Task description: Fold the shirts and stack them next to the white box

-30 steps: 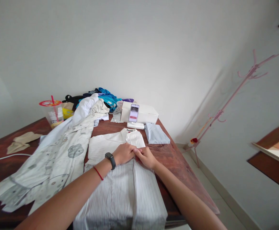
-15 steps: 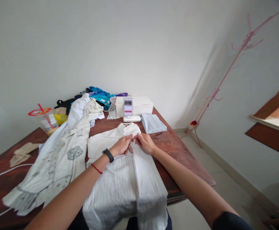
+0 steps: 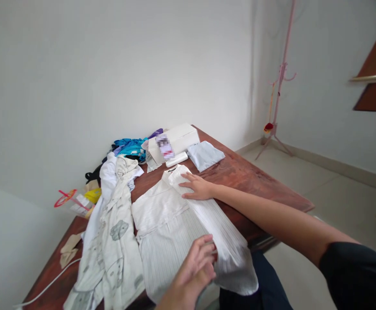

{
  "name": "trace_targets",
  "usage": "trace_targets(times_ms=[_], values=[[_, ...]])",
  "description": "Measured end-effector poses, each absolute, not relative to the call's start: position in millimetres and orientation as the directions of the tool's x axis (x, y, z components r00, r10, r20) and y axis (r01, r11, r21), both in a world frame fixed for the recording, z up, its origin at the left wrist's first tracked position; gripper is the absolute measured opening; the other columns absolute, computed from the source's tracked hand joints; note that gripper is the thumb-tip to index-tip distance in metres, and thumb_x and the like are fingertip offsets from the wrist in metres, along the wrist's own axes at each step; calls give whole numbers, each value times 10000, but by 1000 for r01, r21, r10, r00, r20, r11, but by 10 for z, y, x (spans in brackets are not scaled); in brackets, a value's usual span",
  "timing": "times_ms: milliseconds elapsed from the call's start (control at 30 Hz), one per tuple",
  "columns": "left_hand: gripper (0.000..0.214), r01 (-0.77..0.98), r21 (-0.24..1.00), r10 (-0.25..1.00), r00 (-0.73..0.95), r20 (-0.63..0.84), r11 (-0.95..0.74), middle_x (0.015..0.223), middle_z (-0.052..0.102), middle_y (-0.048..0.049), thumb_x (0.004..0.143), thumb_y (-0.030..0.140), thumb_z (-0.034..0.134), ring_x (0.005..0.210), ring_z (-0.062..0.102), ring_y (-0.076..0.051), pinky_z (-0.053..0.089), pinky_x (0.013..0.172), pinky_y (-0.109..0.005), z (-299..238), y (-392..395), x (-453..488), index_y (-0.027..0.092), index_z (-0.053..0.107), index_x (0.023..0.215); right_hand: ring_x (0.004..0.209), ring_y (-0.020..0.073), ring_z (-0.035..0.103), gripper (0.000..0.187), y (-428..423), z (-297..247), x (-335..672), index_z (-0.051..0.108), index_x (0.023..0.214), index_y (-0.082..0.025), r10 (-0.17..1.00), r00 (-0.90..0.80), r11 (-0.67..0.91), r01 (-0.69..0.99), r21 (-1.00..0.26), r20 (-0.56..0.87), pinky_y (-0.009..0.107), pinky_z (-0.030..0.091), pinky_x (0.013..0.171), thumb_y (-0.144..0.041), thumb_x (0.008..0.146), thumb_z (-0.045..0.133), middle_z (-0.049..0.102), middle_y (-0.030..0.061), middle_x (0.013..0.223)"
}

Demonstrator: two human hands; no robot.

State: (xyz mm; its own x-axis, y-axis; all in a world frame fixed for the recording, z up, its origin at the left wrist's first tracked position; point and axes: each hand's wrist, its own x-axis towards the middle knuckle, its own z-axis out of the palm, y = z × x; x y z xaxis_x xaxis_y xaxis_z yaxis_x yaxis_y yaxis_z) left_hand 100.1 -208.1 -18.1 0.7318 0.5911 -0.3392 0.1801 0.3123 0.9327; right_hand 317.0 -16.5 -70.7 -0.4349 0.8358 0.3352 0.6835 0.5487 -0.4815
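A white striped shirt (image 3: 168,232) lies front down on the table, its collar toward the wall and its lower part hanging over the near edge. The right side of the shirt is folded inward in a long strip. My right hand (image 3: 198,187) rests flat on that strip just below the collar, fingers spread. Closer to me, my left hand (image 3: 196,271) is over the lower part of the shirt beside the folded strip. Its fingers are loosely bent and apart from the thumb, with nothing seen between them.
Left of the shirt lies a white patterned garment (image 3: 120,245), with a blue clothes pile (image 3: 130,148) behind. A white box (image 3: 183,137), a phone (image 3: 164,147) and a folded light-blue cloth (image 3: 205,156) stand farther back. A plastic cup (image 3: 80,204) tilts in view at left.
My hands have parted: the left has come back toward the shirt's hem, while the right has flattened near the collar. The view has turned and tilted.
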Motion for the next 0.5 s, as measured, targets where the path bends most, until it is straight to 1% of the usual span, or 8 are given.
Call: trace_targets(times_ms=[67, 100, 167, 267, 333, 400, 433, 500], values=[[1028, 78, 930, 592, 751, -293, 360, 1533, 386, -155, 699, 775, 701, 1400, 412, -341, 340, 1123, -481, -438, -2217, 1073, 308, 324, 1533, 1520, 435, 135, 679, -190, -690, 3163, 533, 1464, -247, 845, -457, 535, 712, -454, 278, 633, 184, 1176, -630, 905, 586, 238, 158, 1652], [1056, 71, 920, 583, 754, -302, 385, 1527, 393, -149, 688, 765, 719, 1410, 406, -339, 317, 1139, -475, -569, -2277, 1115, 312, 303, 1546, 1522, 442, 110, 687, -202, -676, 3163, 519, 1473, -257, 845, -466, 535, 720, -442, 264, 660, 163, 1167, -641, 907, 575, 224, 155, 1656], [1015, 56, 917, 591, 749, -300, 394, 1535, 396, -126, 712, 733, 723, 1430, 391, -321, 292, 1158, -437, -805, -2390, 1190, 317, 317, 1544, 1524, 444, 85, 693, -226, -644, 3163, 504, 1484, -260, 836, -479, 549, 719, -426, 269, 681, 126, 1164, -650, 914, 556, 206, 149, 1662], [866, 65, 939, 658, 696, -285, 338, 1471, 491, -123, 766, 718, 679, 1395, 433, -307, 301, 1154, -393, -1059, -2518, 1253, 281, 455, 1479, 1528, 427, 87, 693, -257, -611, 3152, 492, 1493, -255, 801, -510, 598, 683, -419, 313, 654, 101, 1184, -643, 921, 547, 215, 134, 1661], [757, 139, 937, 687, 647, -331, 320, 1304, 617, -138, 774, 734, 646, 1252, 552, -317, 379, 1086, -412, -1192, -2564, 1267, 265, 593, 1366, 1530, 411, 108, 692, -276, -610, 3131, 486, 1498, -249, 779, -548, 626, 656, -423, 303, 629, 98, 1197, -641, 930, 531, 255, 130, 1649], [660, 212, 924, 707, 596, -381, 319, 1093, 693, -142, 745, 763, 634, 1056, 635, -322, 453, 978, -438, -1329, -2582, 1280, 266, 724, 1168, 1527, 408, 128, 698, -289, -625, 3107, 484, 1500, -240, 772, -579, 630, 646, -431, 262, 626, 85, 1201, -647, 934, 516, 290, 135, 1634], [621, 231, 918, 713, 578, -397, 324, 1013, 706, -140, 730, 775, 629, 990, 649, -322, 468, 939, -446, -1400, -2584, 1289, 270, 758, 1067, 1525, 412, 135, 701, -293, -636, 3097, 486, 1499, -235, 773, -586, 626, 645, -438, 242, 632, 76, 1200, -649, 934, 514, 298, 139, 1630], [558, 275, 910, 721, 556, -413, 309, 956, 716, -132, 741, 775, 595, 960, 655, -325, 478, 912, -447, -1523, -2584, 1304, 282, 770, 938, 1523, 417, 140, 703, -297, -653, 3084, 491, 1496, -232, 778, -586, 616, 644, -453, 225, 643, 64, 1197, -651, 933, 515, 298, 140, 1628]])
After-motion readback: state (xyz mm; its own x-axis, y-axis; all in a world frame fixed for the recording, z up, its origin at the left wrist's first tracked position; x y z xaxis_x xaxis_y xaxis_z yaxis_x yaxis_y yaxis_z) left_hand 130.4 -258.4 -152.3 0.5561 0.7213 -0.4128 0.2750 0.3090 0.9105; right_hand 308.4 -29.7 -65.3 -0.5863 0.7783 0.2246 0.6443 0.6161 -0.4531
